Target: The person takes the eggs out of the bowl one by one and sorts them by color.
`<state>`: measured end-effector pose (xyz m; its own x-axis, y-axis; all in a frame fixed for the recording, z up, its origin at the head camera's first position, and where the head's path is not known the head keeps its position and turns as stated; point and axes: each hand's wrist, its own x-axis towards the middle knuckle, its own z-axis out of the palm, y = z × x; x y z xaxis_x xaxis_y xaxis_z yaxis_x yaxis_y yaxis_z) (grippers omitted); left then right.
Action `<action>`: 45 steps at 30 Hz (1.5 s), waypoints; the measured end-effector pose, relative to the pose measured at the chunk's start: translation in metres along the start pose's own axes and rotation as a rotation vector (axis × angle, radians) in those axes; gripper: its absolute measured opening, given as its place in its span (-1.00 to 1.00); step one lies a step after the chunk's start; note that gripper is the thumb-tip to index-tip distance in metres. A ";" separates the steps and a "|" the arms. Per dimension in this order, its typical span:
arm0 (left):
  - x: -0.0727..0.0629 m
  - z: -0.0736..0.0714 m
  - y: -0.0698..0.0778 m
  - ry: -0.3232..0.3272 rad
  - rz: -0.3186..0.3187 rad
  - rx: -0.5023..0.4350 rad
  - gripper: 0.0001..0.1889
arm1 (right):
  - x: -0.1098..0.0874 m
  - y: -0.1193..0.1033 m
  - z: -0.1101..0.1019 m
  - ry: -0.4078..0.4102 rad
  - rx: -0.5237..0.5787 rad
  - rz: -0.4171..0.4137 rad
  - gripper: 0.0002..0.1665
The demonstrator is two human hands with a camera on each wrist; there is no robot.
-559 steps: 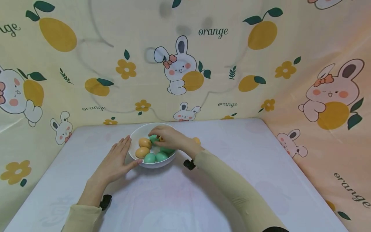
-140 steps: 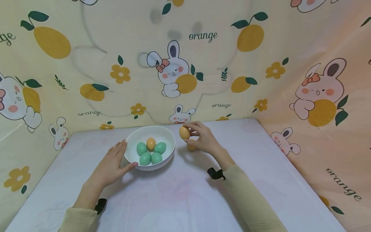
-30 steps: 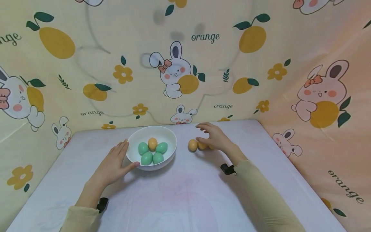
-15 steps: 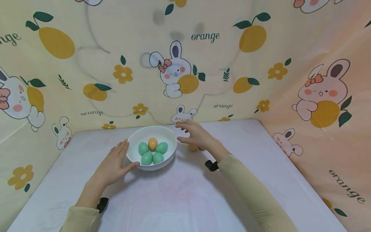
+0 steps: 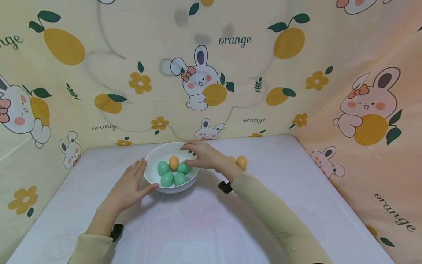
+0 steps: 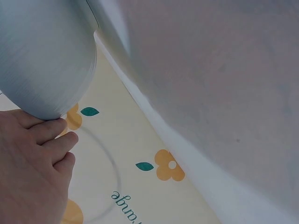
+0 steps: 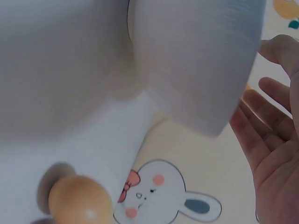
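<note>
A white bowl [image 5: 172,189] stands near the back of the table. Inside lie several green eggs [image 5: 167,179] and one yellow-orange egg [image 5: 173,163]. My left hand [image 5: 126,187] rests against the bowl's left side, fingers extended and thumb at the front rim. In the left wrist view its fingertips touch the bowl's outer wall. My right hand [image 5: 206,156] reaches over the right rim, thumb and fingers spread apart with nothing between them. Its thumb tip is just above a green egg [image 5: 183,167]; whether they touch I cannot tell.
Right of the bowl, yellow-orange eggs [image 5: 242,162] lie on the white-covered table [image 5: 197,227], partly hidden behind the right forearm. One egg [image 7: 80,200] shows in the right wrist view. A printed cloth [image 5: 158,47] with rabbits and oranges hangs behind and at the sides.
Yellow-orange eggs have gone from the bowl to the table at right; the right hand held one beside the bowl earlier. Over the last second that hand moved left, over the bowl. Left hand stayed.
</note>
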<state>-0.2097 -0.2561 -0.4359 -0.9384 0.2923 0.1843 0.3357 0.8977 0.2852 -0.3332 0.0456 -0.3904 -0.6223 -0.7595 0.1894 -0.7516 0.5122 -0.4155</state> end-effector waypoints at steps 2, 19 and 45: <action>0.000 0.000 0.000 -0.003 -0.003 -0.001 0.11 | 0.006 -0.001 0.004 -0.016 -0.013 -0.010 -0.41; -0.002 0.001 -0.002 -0.001 -0.010 -0.007 0.11 | 0.042 -0.013 0.027 -0.129 -0.116 0.039 -0.36; 0.001 0.002 -0.002 0.000 -0.004 -0.008 0.13 | 0.056 -0.009 0.050 -0.167 -0.265 0.107 -0.38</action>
<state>-0.2114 -0.2573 -0.4383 -0.9398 0.2883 0.1835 0.3323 0.8964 0.2932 -0.3500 -0.0214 -0.4209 -0.6728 -0.7399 -0.0002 -0.7284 0.6624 -0.1748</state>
